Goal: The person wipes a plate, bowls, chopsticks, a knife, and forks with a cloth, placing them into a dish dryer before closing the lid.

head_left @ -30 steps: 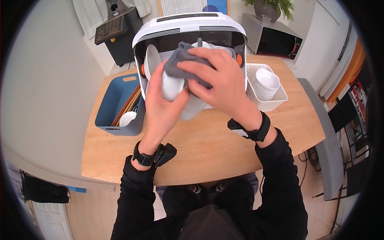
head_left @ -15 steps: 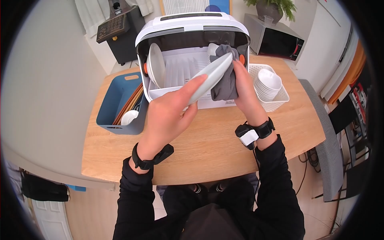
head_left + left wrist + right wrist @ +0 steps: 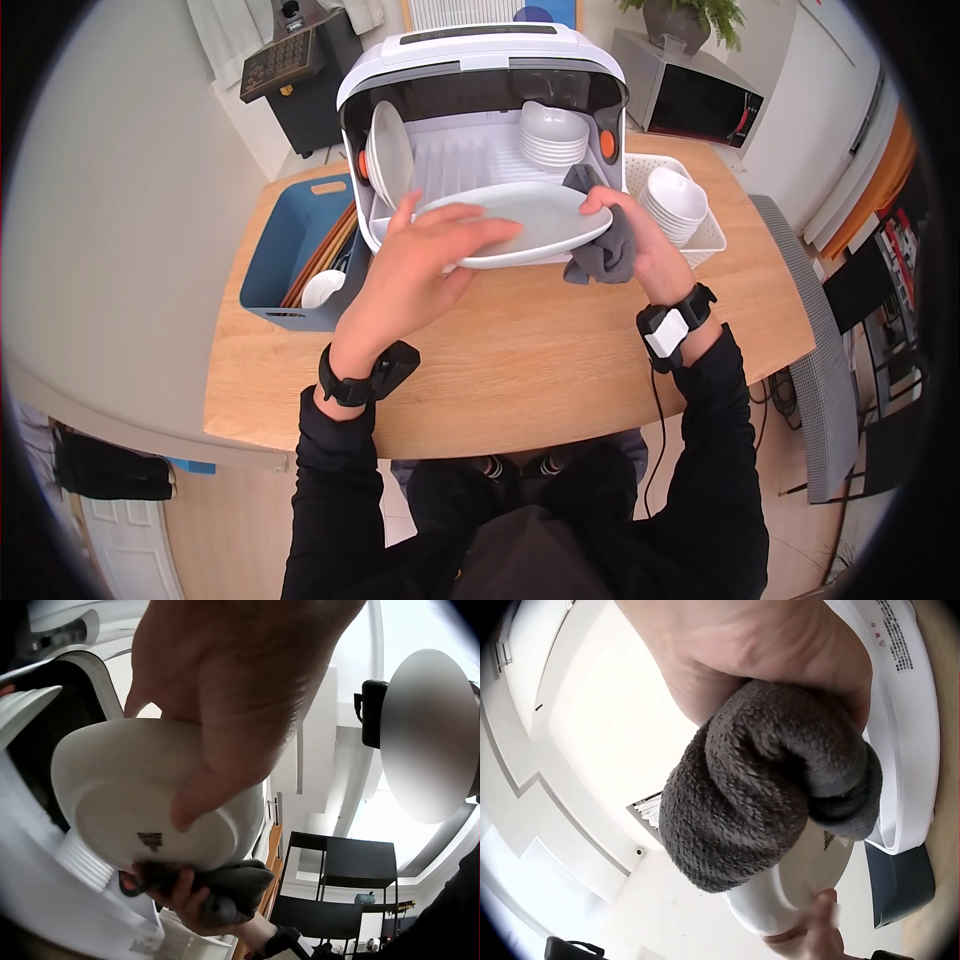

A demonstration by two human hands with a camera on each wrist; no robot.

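A shallow white oval dish (image 3: pixel 540 222) is held over the table's far part, in front of the open white cabinet (image 3: pixel 480 62). The left hand (image 3: pixel 410 265) grips its left end, fingers over the inside and thumb beneath; the left wrist view shows that thumb on the dish's underside (image 3: pixel 112 817), near a small dark mark. The right hand (image 3: pixel 640 235) pinches the right end, with a dark grey cloth (image 3: pixel 605 255) bunched in its grip. In the right wrist view the cloth (image 3: pixel 735 780) fills the palm and covers most of the fingers.
Inside the cabinet, white plates (image 3: pixel 388 155) stand at the left and stacked bowls (image 3: pixel 553 135) sit at the right. A blue bin (image 3: pixel 262 260) with chopsticks stands left on the table (image 3: pixel 500 370). On the right, a white basket (image 3: pixel 712 235) holds more stacked bowls (image 3: pixel 672 205).
The dish has turned from steeply tilted to nearly level, its inside facing up. The right hand and cloth have moved right and lower, uncovering the cabinet's stacked bowls.
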